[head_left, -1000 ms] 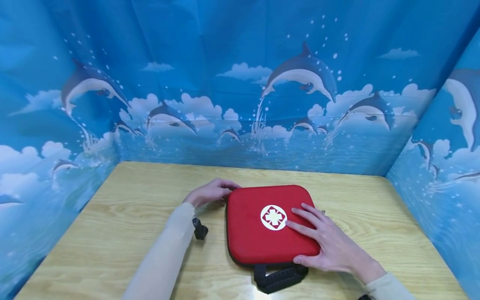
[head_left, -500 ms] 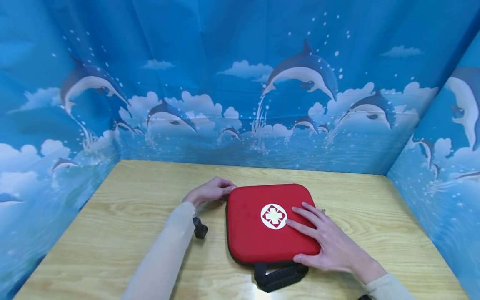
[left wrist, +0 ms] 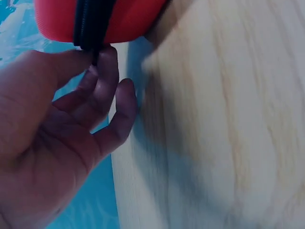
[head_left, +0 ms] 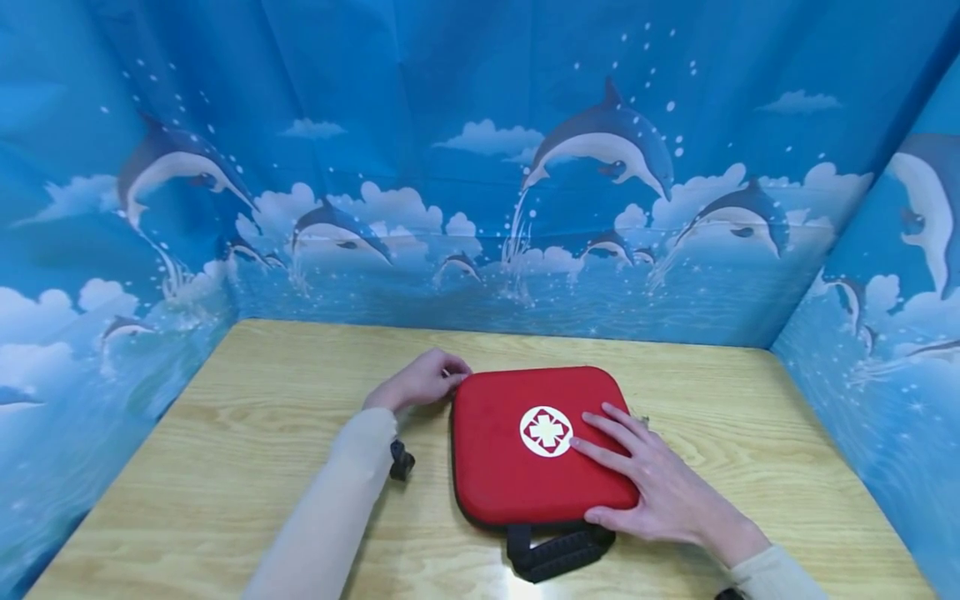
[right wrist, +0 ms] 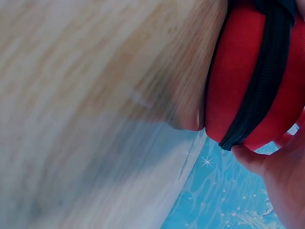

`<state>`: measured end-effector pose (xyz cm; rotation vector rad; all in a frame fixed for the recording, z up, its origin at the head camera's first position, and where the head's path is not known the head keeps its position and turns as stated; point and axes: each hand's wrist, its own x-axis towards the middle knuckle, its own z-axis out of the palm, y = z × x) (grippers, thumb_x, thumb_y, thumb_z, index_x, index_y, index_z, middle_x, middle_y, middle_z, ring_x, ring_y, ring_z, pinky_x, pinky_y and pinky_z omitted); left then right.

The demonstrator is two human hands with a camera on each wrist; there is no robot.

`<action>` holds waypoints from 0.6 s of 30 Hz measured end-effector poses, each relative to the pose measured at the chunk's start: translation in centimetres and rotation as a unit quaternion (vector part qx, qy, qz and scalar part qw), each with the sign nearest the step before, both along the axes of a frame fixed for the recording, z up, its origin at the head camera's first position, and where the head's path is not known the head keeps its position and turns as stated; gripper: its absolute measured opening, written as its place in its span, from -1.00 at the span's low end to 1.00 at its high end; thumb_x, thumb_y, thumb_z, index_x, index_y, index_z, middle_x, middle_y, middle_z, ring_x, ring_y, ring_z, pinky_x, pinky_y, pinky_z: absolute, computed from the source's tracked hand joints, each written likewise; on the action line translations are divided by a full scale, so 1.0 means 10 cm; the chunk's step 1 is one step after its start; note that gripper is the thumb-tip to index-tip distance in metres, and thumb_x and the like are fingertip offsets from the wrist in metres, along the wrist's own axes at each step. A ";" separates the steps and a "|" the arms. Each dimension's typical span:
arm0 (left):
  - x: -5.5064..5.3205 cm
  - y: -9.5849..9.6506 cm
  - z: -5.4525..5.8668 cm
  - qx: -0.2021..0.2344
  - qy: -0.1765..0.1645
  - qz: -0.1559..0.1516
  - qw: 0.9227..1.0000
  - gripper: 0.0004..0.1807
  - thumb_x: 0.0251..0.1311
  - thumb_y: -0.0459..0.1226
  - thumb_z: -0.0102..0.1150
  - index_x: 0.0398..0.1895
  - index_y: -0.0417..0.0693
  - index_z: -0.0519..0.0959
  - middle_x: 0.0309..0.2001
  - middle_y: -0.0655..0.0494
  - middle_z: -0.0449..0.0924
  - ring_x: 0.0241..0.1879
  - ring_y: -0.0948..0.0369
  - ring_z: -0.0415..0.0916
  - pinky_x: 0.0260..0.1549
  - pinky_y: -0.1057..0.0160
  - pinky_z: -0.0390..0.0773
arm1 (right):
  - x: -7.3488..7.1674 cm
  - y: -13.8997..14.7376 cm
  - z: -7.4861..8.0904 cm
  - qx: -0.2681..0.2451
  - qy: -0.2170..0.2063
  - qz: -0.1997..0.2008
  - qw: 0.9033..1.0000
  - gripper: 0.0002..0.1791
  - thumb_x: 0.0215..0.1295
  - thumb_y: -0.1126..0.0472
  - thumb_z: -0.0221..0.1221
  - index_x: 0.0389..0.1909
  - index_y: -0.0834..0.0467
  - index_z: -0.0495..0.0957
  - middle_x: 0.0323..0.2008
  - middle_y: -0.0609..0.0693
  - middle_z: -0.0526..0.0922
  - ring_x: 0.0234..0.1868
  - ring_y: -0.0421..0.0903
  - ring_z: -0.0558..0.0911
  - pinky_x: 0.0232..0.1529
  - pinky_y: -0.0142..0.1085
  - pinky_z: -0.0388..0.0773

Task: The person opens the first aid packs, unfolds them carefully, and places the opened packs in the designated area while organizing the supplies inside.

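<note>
A red first-aid case [head_left: 502, 479] with a white cross emblem [head_left: 547, 432] lies closed on the table. At its far left corner is my left hand [head_left: 420, 383]. The left wrist view shows thumb and forefinger pinching a small dark zipper pull [left wrist: 95, 58] at the end of the black zipper [left wrist: 86, 24]. My right hand [head_left: 656, 479] rests on the right part of the lid, fingers spread and straight. Its thumb [right wrist: 250, 157] touches the case's side beside the zipper in the right wrist view. A black carry handle [head_left: 558, 557] sticks out from the near side.
The wooden table [head_left: 262, 417] runs back to a blue dolphin-print curtain [head_left: 420, 167], which also covers both sides. A small metallic bit [head_left: 645, 422] shows just beyond the right hand. A black device [head_left: 401, 460] sits on the left wrist.
My left wrist has turned and risen slightly, with the fingers staying at the case's corner. The right hand and the case have hardly moved.
</note>
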<state>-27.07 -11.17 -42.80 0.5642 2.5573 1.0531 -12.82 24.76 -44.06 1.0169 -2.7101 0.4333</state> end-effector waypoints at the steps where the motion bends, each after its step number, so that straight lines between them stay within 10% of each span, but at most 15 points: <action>1: 0.00 0.00 0.00 -0.008 0.016 -0.005 1.000 -0.76 0.49 -0.33 0.06 0.00 -0.13 0.72 -0.07 0.00 0.73 -0.06 0.18 0.60 0.06 0.14 0.60 | 0.00 0.00 0.00 0.002 0.000 -0.001 1.000 -0.05 0.00 -0.43 0.38 0.47 -0.29 0.37 0.51 -0.07 0.30 0.51 0.14 0.22 0.16 0.24 0.53; 10: -0.02 -0.11 -0.06 0.024 0.019 -0.013 0.999 -0.87 0.39 -0.33 0.14 -0.17 -0.12 0.68 -0.25 0.01 0.69 -0.30 0.23 0.60 -0.39 0.30 0.59 | -0.04 -0.03 0.03 0.023 0.002 -0.003 1.000 -0.03 -0.04 -0.50 0.35 0.46 -0.34 0.37 0.46 -0.10 0.33 0.48 0.08 0.24 0.09 0.23 0.55; 18: -0.04 -0.11 -0.05 0.028 0.003 -0.024 0.999 -0.82 0.41 -0.32 0.09 -0.08 -0.10 0.68 -0.25 0.03 0.66 -0.30 0.20 0.57 -0.35 0.29 0.59 | -0.07 -0.04 0.03 0.030 0.015 -0.005 0.999 -0.01 -0.09 -0.55 0.34 0.44 -0.34 0.39 0.42 -0.08 0.37 0.44 0.07 0.27 0.07 0.21 0.55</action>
